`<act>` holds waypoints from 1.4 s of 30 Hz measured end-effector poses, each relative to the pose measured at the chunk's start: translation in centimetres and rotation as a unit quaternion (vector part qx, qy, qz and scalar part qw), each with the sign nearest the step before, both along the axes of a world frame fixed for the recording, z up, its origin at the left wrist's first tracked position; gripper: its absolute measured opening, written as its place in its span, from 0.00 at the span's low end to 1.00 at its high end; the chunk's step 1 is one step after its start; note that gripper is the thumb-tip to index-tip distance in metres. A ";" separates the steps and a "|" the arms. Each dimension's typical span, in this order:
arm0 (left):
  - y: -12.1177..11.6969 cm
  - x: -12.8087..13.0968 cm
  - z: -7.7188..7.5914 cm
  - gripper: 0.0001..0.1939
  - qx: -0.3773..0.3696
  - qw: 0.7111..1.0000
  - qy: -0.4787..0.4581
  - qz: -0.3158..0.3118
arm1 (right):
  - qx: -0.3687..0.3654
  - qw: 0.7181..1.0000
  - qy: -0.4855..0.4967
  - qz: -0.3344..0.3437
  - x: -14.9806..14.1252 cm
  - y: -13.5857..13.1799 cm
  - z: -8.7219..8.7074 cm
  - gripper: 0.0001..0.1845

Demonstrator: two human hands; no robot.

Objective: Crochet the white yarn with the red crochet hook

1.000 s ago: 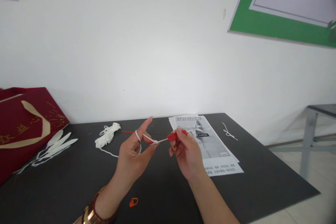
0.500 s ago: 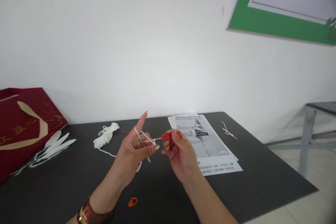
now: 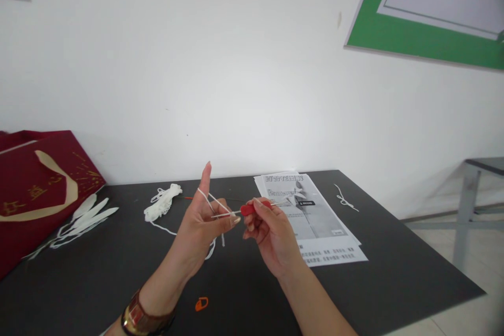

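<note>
My right hand (image 3: pixel 271 231) pinches the red grip of a crochet hook (image 3: pixel 248 210), whose thin metal shaft points left across my left fingertips. White yarn (image 3: pixel 212 197) loops around the raised index finger of my left hand (image 3: pixel 200 231) and runs down to the shaft. The left thumb and other fingers are closed on the yarn beside the hook; the stitch there is too small to make out. A loose yarn end hangs below. Behind the left hand lies a bundle of white yarn (image 3: pixel 162 202), with a strand trailing toward my hands.
Printed sheets (image 3: pixel 331 257) lie behind my right hand on the black table (image 3: pixel 374 273). An orange stitch marker (image 3: pixel 201 303) sits in front. White petal-shaped pieces (image 3: pixel 88 218) rest by a dark red bag (image 3: pixel 59 157) at left. A short tied yarn piece (image 3: pixel 345 198) lies at right.
The hook's shaft now reaches further left past my left fingertips. My left index finger stands more upright. The whole view has shifted slightly.
</note>
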State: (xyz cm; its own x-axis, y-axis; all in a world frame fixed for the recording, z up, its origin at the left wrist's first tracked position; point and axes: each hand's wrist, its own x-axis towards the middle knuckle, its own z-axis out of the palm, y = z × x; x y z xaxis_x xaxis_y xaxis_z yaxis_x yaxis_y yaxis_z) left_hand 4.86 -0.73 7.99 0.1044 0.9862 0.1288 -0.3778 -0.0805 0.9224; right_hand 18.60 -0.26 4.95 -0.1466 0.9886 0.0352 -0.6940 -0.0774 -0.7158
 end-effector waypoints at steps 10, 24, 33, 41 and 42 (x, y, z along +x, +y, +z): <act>-0.3 0.1 0.2 0.55 -0.009 1.000 0.003 -0.002 | 0.006 1.000 0.015 0.010 0.0 -0.1 -0.1 0.09; -0.4 0.3 -0.1 0.50 0.014 0.996 0.081 0.019 | 0.034 0.998 -0.048 -0.039 0.4 0.0 0.2 0.10; -0.4 0.2 -0.1 0.52 0.008 0.997 0.077 0.001 | 0.039 0.997 -0.054 -0.027 0.3 -0.1 0.3 0.09; -0.3 0.1 0.0 0.54 0.016 0.998 0.058 -0.015 | 0.056 0.995 -0.071 -0.039 0.3 0.0 0.0 0.09; -0.3 0.1 0.0 0.54 0.018 0.998 0.063 -0.005 | 0.067 0.993 -0.084 -0.048 0.3 0.0 -0.1 0.09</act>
State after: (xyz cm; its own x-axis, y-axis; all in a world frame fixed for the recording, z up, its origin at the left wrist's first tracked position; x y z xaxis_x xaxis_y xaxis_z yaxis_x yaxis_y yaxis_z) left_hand 4.97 -0.98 7.95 0.1320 0.9799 0.1494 -0.2590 -0.1114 0.9594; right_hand 18.92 -0.30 4.89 -0.0663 0.9862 0.1514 -0.5638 0.0882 -0.8212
